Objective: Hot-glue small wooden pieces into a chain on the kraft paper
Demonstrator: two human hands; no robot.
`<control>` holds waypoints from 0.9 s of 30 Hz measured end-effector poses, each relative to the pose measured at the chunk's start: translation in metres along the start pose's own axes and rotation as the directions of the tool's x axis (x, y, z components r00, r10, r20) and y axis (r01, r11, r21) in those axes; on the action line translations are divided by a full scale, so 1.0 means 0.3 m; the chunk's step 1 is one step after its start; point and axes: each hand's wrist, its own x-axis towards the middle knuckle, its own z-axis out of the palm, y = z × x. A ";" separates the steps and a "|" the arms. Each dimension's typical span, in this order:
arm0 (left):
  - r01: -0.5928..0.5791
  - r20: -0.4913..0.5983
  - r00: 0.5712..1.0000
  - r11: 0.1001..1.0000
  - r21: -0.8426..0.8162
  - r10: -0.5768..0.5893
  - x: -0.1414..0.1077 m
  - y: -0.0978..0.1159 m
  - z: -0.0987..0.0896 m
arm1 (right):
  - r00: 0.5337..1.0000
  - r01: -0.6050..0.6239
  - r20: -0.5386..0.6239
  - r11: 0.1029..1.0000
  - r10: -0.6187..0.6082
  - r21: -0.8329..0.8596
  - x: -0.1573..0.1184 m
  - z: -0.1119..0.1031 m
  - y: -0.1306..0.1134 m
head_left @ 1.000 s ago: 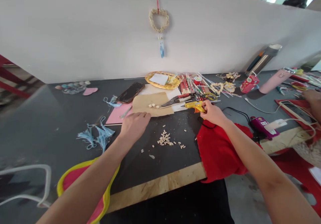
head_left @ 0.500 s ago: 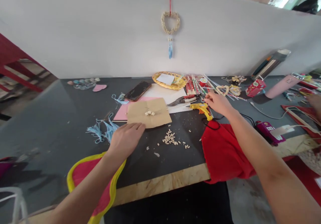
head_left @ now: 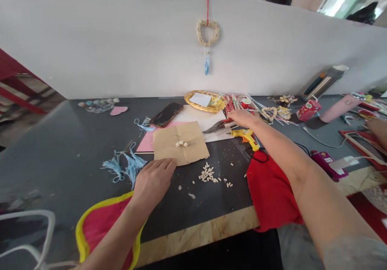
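My left hand (head_left: 157,178) rests at the lower left edge of a square of brown paper (head_left: 193,153), fingers lying flat together over its border. A small row of cream beads (head_left: 182,143) with a thin wire or thread sits on the paper. My right hand (head_left: 241,118) reaches over the red handles of the pruning shears (head_left: 217,127), close to a wicker basket (head_left: 205,101) and some red-and-white sticks. Its fingertips are partly hidden, so whether it grips anything does not show. A yellow glue gun (head_left: 246,137) lies under my right forearm.
Loose beads (head_left: 208,173) are scattered near the table's front. Light blue tassels (head_left: 124,166) and a phone (head_left: 166,114) lie left. A red cloth (head_left: 272,193) hangs over the front edge. A beaded heart (head_left: 208,32) hangs on the partition. Another person's hand (head_left: 376,128) is far right.
My right hand has moved left, from beside the ends of the shears' handles to above them. My left hand stays by the paper's edge. The view has tilted slightly up.
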 end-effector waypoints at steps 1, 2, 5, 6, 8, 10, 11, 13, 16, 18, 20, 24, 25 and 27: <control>-0.005 -0.018 1.000 1.000 0.000 0.005 -0.001 -0.001 0.002 | 1.000 -0.010 -0.002 1.000 0.010 -0.019 0.003 -0.004 0.013; -0.007 -0.036 0.999 1.000 -0.007 0.007 -0.003 -0.001 0.003 | 1.000 -0.026 -0.004 0.999 0.026 -0.038 0.005 -0.009 0.028; -0.007 -0.066 0.998 1.000 -0.029 0.005 -0.009 -0.001 0.009 | 0.996 -0.087 -0.015 0.991 0.086 -0.097 0.016 -0.040 0.086; -0.007 -0.069 0.998 0.999 -0.031 0.005 -0.011 -0.001 0.011 | 0.993 -0.117 -0.022 0.986 0.115 -0.119 0.021 -0.052 0.109; -0.008 -0.080 0.997 1.000 -0.028 0.006 -0.014 0.000 0.013 | 0.979 -0.204 -0.039 0.965 0.200 -0.163 0.035 -0.074 0.153; -0.011 -0.098 0.995 1.000 -0.025 0.008 -0.015 0.001 0.014 | 0.955 -0.296 -0.035 0.933 0.296 -0.202 0.051 -0.085 0.191; -0.011 -0.107 0.994 1.000 -0.025 0.008 -0.016 0.002 0.015 | 0.941 -0.334 -0.021 0.917 0.338 -0.218 0.059 -0.085 0.206; -0.011 -0.118 0.993 1.000 -0.026 0.008 -0.017 0.003 0.014 | 0.916 -0.385 0.019 0.890 0.401 -0.246 0.073 -0.070 0.223; -0.016 -0.124 0.992 0.999 -0.031 0.012 -0.019 0.004 0.012 | 0.894 -0.410 0.068 0.870 0.443 -0.274 0.092 -0.032 0.219; -0.017 -0.126 0.992 0.999 -0.035 0.012 -0.020 0.007 0.010 | 0.892 -0.410 0.075 0.867 0.446 -0.283 0.107 -0.013 0.200; -0.017 -0.125 0.992 0.999 -0.041 0.012 -0.020 0.011 0.007 | 0.897 -0.402 0.064 0.869 0.437 -0.287 0.131 -0.006 0.173; -0.023 -0.128 0.992 0.998 -0.055 0.015 -0.016 0.018 0.006 | 0.923 -0.356 0.041 0.890 0.382 -0.284 0.203 -0.023 0.102; -0.023 -0.132 0.991 0.998 -0.059 0.015 -0.016 0.019 0.006 | 0.930 -0.338 0.045 0.897 0.364 -0.284 0.223 -0.028 0.080; -0.019 -0.139 0.990 0.998 -0.065 0.009 -0.015 0.020 0.008 | 0.942 -0.299 0.063 0.911 0.329 -0.285 0.260 -0.033 0.034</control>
